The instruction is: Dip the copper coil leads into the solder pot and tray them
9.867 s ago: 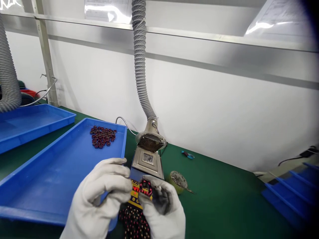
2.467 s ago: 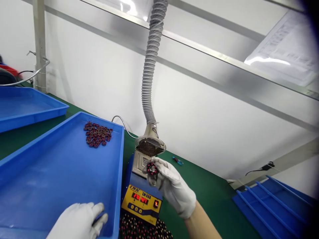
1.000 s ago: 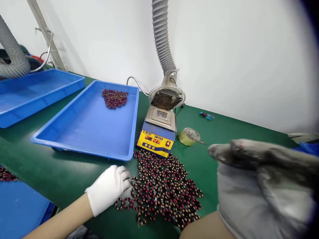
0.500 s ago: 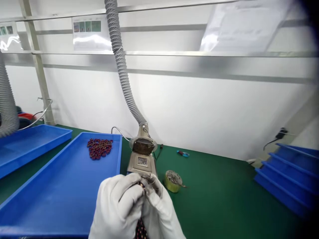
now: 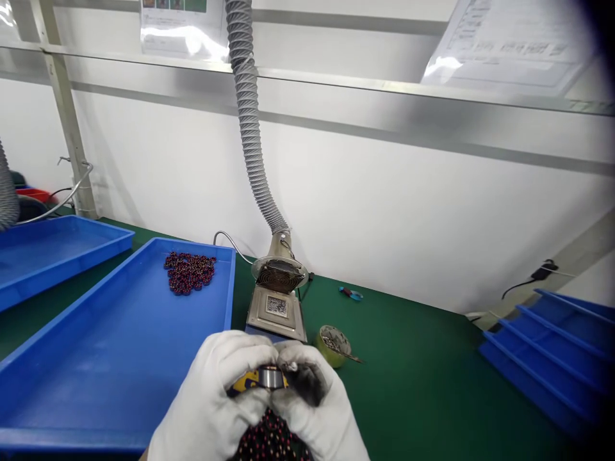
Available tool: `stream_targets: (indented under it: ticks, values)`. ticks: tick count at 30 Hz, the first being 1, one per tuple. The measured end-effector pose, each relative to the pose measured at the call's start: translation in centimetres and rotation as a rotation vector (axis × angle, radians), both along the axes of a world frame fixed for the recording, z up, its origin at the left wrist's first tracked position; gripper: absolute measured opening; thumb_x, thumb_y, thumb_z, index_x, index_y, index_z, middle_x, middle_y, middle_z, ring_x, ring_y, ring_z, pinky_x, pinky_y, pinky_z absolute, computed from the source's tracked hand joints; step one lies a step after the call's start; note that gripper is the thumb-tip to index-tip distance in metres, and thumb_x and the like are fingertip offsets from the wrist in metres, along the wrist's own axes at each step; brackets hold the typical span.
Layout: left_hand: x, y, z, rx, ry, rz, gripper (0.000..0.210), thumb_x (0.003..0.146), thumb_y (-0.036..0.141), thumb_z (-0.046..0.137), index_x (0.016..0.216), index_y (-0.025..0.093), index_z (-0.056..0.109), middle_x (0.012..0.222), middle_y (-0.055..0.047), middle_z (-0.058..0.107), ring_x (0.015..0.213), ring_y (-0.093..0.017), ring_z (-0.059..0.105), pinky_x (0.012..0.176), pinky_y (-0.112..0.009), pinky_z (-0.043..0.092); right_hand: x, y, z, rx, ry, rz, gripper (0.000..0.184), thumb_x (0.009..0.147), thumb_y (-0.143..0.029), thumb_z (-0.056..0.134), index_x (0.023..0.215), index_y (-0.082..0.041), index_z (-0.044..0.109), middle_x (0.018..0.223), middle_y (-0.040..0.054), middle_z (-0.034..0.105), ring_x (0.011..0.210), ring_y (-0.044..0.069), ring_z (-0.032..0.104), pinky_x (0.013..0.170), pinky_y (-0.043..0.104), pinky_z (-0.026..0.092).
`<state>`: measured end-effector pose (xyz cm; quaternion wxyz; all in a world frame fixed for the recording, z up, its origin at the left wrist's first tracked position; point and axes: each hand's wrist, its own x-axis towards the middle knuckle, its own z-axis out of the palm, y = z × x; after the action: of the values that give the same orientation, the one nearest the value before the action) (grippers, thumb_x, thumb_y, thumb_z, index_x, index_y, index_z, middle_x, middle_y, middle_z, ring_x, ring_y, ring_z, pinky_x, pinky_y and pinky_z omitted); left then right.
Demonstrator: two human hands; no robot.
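Up from the pile [image 5: 271, 442] since a second ago, left hand [image 5: 211, 387] meets right hand [image 5: 323, 410], both pinched on the ring [image 5: 271, 378] between them, likely light and stiff, best held by its rims.

The gloved left hand [image 5: 216, 392] and right hand [image 5: 321, 404] held a metal-sided ring [image 5: 271, 377] between their fingertips, near the solder pot [image 5: 277, 312].

No words or numbers clear enough to read, blurry print on the right paper [image 5: 509, 48], tiny fuzzy print on the left paper [image 5: 180, 29], dark marks on a yellow panel [image 5: 246, 381] mostly behind the hands [image 5: 214, 394]
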<state>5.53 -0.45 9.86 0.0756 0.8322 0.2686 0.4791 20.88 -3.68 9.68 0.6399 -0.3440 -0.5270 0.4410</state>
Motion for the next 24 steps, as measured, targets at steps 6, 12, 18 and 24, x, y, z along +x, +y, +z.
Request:
stream_targets:
  ticks: [6, 12, 18, 24]
  values:
    - [0.2, -0.9, 1.8, 0.203, 0.063, 0.001, 0.021, 0.084, 0.017, 0.049, 0.104, 0.018, 0.054, 0.098, -0.007, 0.067, 0.089, -0.019, 0.06, 0.073, -0.034, 0.051, -0.5, -0.1, 0.7, 0.058, 0.089, -0.05, 0.006, 0.067, -0.025, 0.074, 0.065, -0.023, 0.068, 0.074, 0.0002, 0.064, 0.07, 0.015, 0.061, 0.065, 0.024, 0.049]
    - [0.3, -0.8, 1.7, 0.313, 0.083, 0.09, 0.018, 0.085, 0.016, 0.048, 0.101, 0.016, 0.057, 0.096, -0.005, 0.069, 0.086, -0.02, 0.059, 0.069, -0.036, 0.046, -0.2, -0.1, 0.7, -0.044, 0.54, -0.157, 0.015, 0.066, -0.036, 0.075, 0.072, -0.025, 0.069, 0.076, -0.0018, 0.067, 0.077, 0.013, 0.062, 0.078, 0.026, 0.049]
    - [0.1, -0.6, 1.1, 0.285, 0.026, 0.132, 0.023, 0.083, 0.017, 0.053, 0.105, 0.017, 0.056, 0.099, -0.007, 0.068, 0.092, -0.02, 0.058, 0.075, -0.035, 0.047, -0.6, 0.4, -1.1, -0.111, 0.306, -0.086, 0.037, 0.057, -0.035, 0.081, 0.089, -0.021, 0.069, 0.091, 0.0088, 0.071, 0.081, 0.024, 0.066, 0.076, 0.036, 0.052]
    - [-0.1, -0.3, 1.4, -0.214, -0.108, -0.099, 0.031, 0.071, 0.019, 0.065, 0.1, 0.029, 0.06, 0.107, 0.0, 0.065, 0.098, -0.016, 0.059, 0.084, -0.027, 0.048, -2.0, 0.8, -1.7, -0.214, 0.416, -0.075, 0.029, 0.056, -0.025, 0.083, 0.082, -0.021, 0.07, 0.082, 0.005, 0.072, 0.077, 0.02, 0.067, 0.078, 0.034, 0.052]
